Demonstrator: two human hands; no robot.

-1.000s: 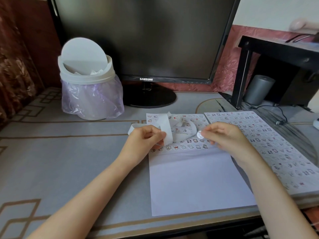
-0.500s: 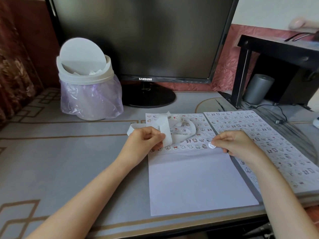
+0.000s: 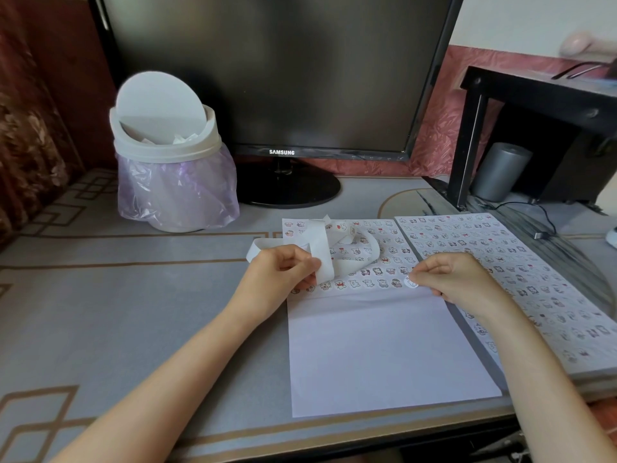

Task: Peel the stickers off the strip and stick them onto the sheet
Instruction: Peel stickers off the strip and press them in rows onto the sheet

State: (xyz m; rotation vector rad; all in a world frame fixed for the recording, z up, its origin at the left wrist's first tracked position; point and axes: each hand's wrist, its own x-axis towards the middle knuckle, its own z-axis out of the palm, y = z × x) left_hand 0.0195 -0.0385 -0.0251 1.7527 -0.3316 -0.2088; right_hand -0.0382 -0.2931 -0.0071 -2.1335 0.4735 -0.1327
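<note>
Update: the right hand [image 3: 457, 279] has carried the round sticker [image 3: 410, 282] rightward from beside the strip, a second ago, to the right end of the lowest sticker row on the sheet [image 3: 384, 345]. It now has the sticker down at the sheet surface, fingertips curled in and pinching its edge. I can't tell whether it's fully pressed flat or just touching.

The left hand [image 3: 283, 272] hasn't moved. It's curled round the strip [image 3: 320, 252], thumb and fingers gripping it near the sheet's left edge. The strip's loose coils lie over the upper sticker rows.

What it means: this one looks like it closes out the current row. Stickers fill the top part of the sheet; the lower part is blank and flat on the worktop [image 3: 133, 312], so plenty of rows remain.

Likely next: rub the sticker down, let go, go back to the strip for the next peel, then start a new row at the left. Risk: a strip coil drags over placed stickers.

A filled sheet [image 3: 500, 255] lies just beside on the right, and the bin [image 3: 167, 168] sits behind on the left.
</note>
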